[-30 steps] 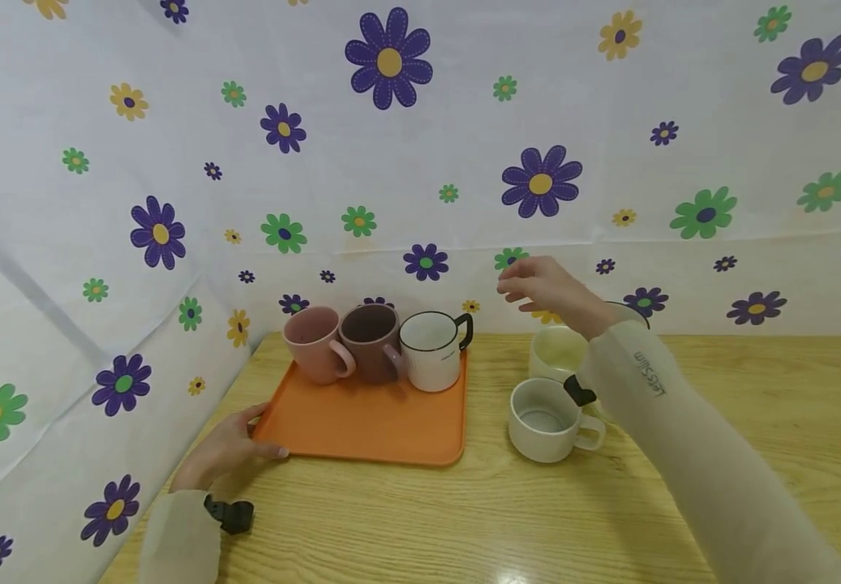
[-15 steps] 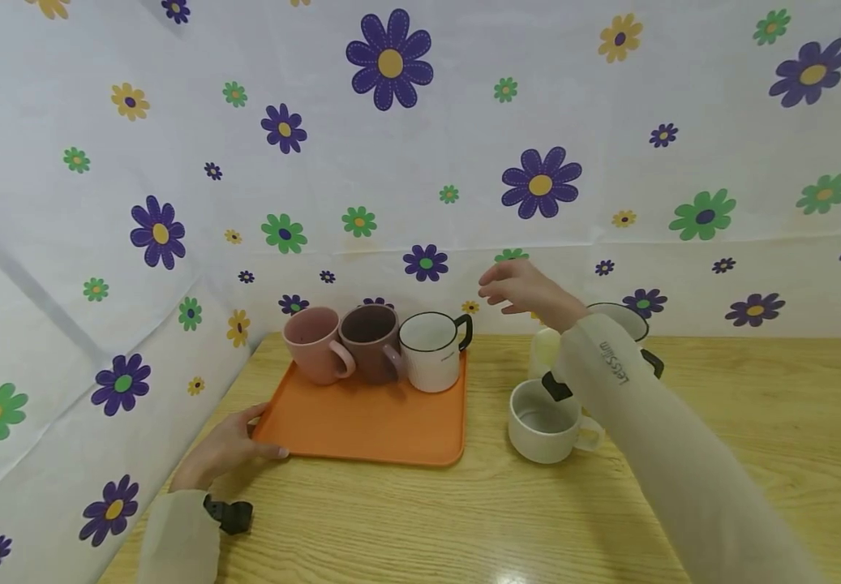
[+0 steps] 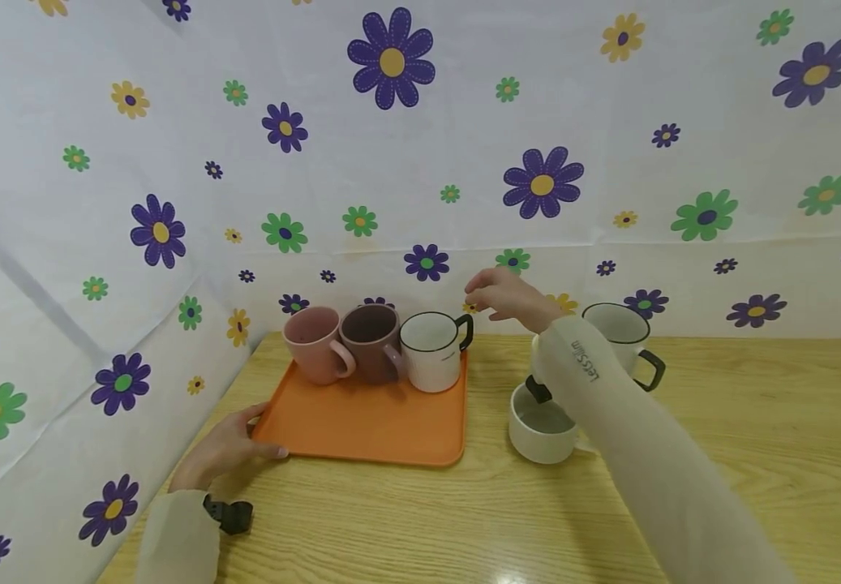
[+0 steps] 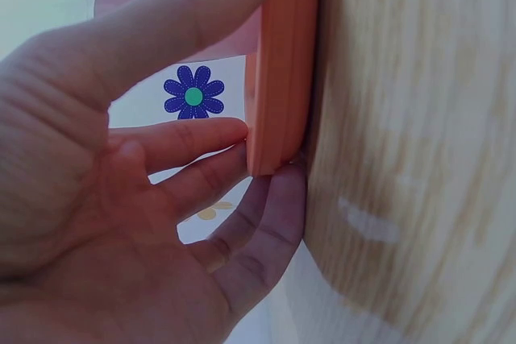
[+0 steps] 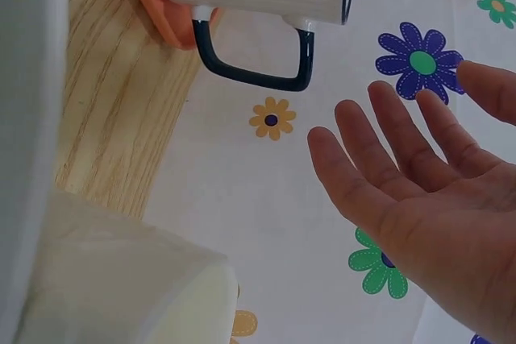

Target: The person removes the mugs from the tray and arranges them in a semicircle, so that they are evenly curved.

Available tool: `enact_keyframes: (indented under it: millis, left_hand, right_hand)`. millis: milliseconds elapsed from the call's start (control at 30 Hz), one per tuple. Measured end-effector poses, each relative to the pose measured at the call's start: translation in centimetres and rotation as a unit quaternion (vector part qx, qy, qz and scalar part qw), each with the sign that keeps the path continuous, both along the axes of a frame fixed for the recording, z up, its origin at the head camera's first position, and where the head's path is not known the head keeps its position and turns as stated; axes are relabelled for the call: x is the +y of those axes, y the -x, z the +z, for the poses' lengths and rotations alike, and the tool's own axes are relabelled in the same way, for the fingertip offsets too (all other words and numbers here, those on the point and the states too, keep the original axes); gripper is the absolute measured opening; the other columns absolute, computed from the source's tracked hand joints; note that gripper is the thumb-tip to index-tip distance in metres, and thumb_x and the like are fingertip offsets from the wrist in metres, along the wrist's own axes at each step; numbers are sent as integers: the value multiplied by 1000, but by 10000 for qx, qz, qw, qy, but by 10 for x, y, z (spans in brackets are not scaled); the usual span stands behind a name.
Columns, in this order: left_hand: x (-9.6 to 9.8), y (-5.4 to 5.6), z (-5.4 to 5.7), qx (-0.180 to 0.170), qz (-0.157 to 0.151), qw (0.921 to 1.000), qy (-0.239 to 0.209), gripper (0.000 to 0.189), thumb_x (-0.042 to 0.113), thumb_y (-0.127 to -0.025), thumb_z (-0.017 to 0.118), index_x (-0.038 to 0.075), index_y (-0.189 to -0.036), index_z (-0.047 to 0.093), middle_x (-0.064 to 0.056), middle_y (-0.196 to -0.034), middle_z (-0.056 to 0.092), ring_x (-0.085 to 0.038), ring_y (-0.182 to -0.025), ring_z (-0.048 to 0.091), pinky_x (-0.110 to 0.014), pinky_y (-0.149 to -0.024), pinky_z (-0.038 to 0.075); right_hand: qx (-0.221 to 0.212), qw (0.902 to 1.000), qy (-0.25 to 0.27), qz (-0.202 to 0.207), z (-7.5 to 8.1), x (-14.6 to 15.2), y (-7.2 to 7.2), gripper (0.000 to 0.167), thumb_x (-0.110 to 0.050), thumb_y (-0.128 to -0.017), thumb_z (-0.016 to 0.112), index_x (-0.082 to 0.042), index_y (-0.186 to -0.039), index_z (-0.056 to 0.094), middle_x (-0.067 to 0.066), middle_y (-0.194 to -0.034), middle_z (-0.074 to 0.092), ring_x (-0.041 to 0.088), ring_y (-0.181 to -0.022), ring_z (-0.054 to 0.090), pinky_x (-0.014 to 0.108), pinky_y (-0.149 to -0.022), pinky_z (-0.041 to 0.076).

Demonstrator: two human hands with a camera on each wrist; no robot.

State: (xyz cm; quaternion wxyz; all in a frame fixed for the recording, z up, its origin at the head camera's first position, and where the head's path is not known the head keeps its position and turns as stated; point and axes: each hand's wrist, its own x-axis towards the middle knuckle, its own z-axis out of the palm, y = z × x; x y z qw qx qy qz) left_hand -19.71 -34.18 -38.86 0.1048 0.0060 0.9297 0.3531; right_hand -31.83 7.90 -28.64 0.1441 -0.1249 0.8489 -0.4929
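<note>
At the tray's left front corner, my left hand (image 3: 223,450) grips the orange tray (image 3: 354,426); in the left wrist view the thumb lies along the rim and the fingertips (image 4: 282,187) touch its edge and underside. A pink mug (image 3: 312,353), a brown-mauve mug (image 3: 367,350) and a white mug (image 3: 431,365) with a dark rim stand in a row along the tray's back. My right hand (image 3: 511,298) hangs in the air behind and right of the tray, holding nothing, its fingers loosely spread. Nearest to it is the white mug's black handle (image 5: 254,78).
Right of the tray, a low off-white cup (image 3: 540,438) stands under my right forearm. A pale cup (image 5: 121,275) behind it is mostly hidden by the sleeve. Farther back stands another white mug (image 3: 620,328) with a black handle. Flowered cloth (image 3: 420,162) hangs behind the wooden table.
My right hand has moved left and slightly down toward the white mug on the tray, uncovering the black-handled mug at the back right. The left hand and tray have stayed put.
</note>
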Motion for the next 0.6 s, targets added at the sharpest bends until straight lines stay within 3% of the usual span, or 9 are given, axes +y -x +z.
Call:
enact_keyframes:
  millis: [200,367,600]
  left_hand:
    - [-1,0,0,25,-18,10000,56,98,23,-82,87,-18,-149,28,-42,-144,41,-53,-129,45,-63,-108,36]
    - [-2,0,-1,56,-56,9999,117,97,23,-83,87,-19,-149,29,-42,-145,40,-53,-130,44,-63,-108,36]
    - [-2,0,-3,53,-55,10000,37,97,22,-82,87,-19,-149,30,-41,-144,41,-53,-129,45,-63,-108,37]
  right_hand:
    - [89,9993,-57,371,-1,-3,2,42,-11,-105,49,11,-140,45,27,-140,49,41,-132,43,53,-114,35]
    - [-143,9982,-37,588,-4,-4,5,42,-11,-106,45,10,-143,41,26,-145,45,41,-138,37,56,-117,29]
    - [-221,9966,-112,781,-15,-5,8,41,0,-102,35,11,-141,41,28,-146,45,43,-141,34,61,-115,28]
